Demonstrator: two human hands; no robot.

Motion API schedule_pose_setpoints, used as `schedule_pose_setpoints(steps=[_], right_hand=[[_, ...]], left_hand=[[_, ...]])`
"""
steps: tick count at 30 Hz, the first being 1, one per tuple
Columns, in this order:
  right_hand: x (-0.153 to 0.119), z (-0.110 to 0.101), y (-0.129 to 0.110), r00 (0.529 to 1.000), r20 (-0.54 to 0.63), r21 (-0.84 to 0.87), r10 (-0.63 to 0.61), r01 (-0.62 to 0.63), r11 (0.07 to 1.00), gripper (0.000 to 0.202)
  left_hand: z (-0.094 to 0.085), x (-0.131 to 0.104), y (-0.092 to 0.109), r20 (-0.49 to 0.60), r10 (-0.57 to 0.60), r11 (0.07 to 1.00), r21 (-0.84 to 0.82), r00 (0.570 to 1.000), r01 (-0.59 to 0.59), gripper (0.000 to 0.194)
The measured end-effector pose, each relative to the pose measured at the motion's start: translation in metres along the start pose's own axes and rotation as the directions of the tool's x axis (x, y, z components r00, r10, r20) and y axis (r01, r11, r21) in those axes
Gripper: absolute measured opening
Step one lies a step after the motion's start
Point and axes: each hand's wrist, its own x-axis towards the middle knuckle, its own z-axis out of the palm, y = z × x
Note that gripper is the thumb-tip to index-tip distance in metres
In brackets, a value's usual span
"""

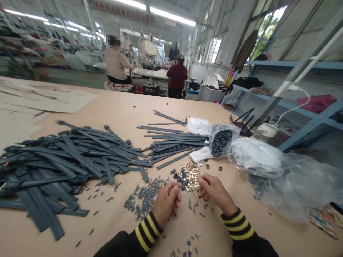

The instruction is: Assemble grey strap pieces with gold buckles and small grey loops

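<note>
My right hand [214, 191] pinches a gold buckle [204, 194] at the edge of the buckle pile [190, 175]. My left hand [167, 201] is curled; what it holds I cannot tell. Small grey loops [143, 198] lie beside it, grey straps [66, 160] farther left.

I find no text that I can read. A red banner [122, 8] high on the far wall carries a row of pale characters, too blurred to make out. A small red-and-yellow sign [229, 77] by the blue shelving [292, 65] bears marks (likewise illegible from my view).
</note>
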Motion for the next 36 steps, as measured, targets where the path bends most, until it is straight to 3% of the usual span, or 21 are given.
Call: schedule_pose_setpoints(steps=[3, 5, 10, 15, 22, 27, 29, 32, 34, 36], right_hand=[[0.034, 0.018, -0.015, 0.975, -0.043, -0.306, -0.217, 0.195, 0.932, 0.024], [0.059, 0.033, -0.024, 0.960, -0.025, -0.392, -0.280, 0.249, 0.886, 0.022], [0.108, 0.058, -0.027, 0.953, 0.030, -0.518, -0.302, 0.273, 0.810, 0.015], [0.120, 0.055, -0.024, 0.958, 0.119, -0.636, -0.260, 0.274, 0.722, 0.011], [0.090, 0.045, -0.045, 0.926, 0.151, -0.708, -0.346, 0.345, 0.616, 0.004], [0.030, 0.024, -0.081, 0.868, 0.247, -0.715, -0.432, 0.464, 0.523, 0.011], [0.002, 0.013, -0.087, 0.888, 0.248, -0.740, -0.387, 0.432, 0.516, 0.011], [-0.031, 0.002, -0.076, 0.945, 0.199, -0.686, -0.259, 0.323, 0.652, 0.014], [-0.047, -0.001, -0.059, 0.971, 0.165, -0.577, -0.174, 0.238, 0.781, 0.016], [-0.058, 0.001, -0.040, 0.986, 0.134, -0.442, -0.101, 0.150, 0.885, 0.017]], left_hand=[[0.001, -0.002, -0.013, 0.089, 0.025, 0.986, 0.163, 0.996, -0.039, 0.022], [-0.001, -0.002, -0.017, 0.102, 0.021, 0.977, 0.211, 0.995, -0.042, 0.021], [-0.003, 0.000, -0.021, 0.123, 0.017, 0.949, 0.311, 0.992, -0.055, 0.022], [-0.003, -0.001, -0.022, 0.139, 0.006, 0.947, 0.318, 0.990, -0.050, 0.022], [-0.003, -0.001, -0.020, 0.130, 0.005, 0.964, 0.264, 0.991, -0.040, 0.023], [-0.003, -0.002, -0.013, 0.136, 0.119, 0.977, 0.162, 0.984, -0.140, 0.029], [-0.003, -0.004, -0.011, 0.147, 0.153, 0.983, 0.081, 0.977, -0.166, 0.033], [-0.001, -0.008, -0.011, 0.212, 0.104, 0.995, -0.027, 0.972, -0.101, 0.035], [0.000, -0.010, -0.013, 0.256, 0.015, 0.999, -0.043, 0.966, -0.004, 0.029], [0.002, -0.013, -0.016, 0.271, -0.082, 0.996, -0.016, 0.959, 0.089, 0.036]])
